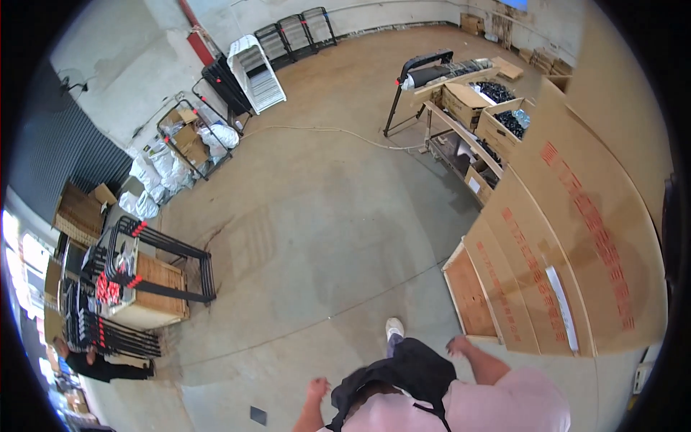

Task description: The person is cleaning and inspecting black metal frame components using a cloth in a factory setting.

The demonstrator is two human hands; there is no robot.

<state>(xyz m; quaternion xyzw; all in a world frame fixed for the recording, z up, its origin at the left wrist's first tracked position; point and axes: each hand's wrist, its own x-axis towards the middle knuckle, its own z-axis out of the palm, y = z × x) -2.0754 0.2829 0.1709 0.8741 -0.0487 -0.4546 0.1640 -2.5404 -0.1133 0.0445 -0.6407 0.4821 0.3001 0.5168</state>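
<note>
A wide grey concrete floor (317, 237) fills a workshop, with goods lined along its edges. Along the floor's right edge lean tall flat brown cardboard cartons with red print (576, 237), the largest things in view; a smaller open shallow cardboard tray (468, 291) rests against their near end. Farther along that right edge stands a long wooden tabletop (461, 126) carrying open cardboard boxes of small black parts (504, 119), with a black metal stand (421, 72) at its far end. At the floor's left edge, black metal tube frames with red end caps (155, 266) sit over a wooden crate (155, 299), and beyond them white plastic sacks (162, 173) crowd a wire cart (187, 137). A white plastic folding step (257, 72) leans by black racks (295, 32) at the far wall. A pale cable (324, 131) trails across the far floor. At the near edge a person in a pink shirt with a black bag (403, 374) walks, one white shoe (394, 329) forward. The right hand (458, 346) swings free just beside the cardboard tray, fingers loosely curled, gripping nothing; the left hand (317, 389) hangs over bare floor, its grip loosely closed on nothing visible. Another person in dark clothes (93, 363) crouches at the near left corner.
</note>
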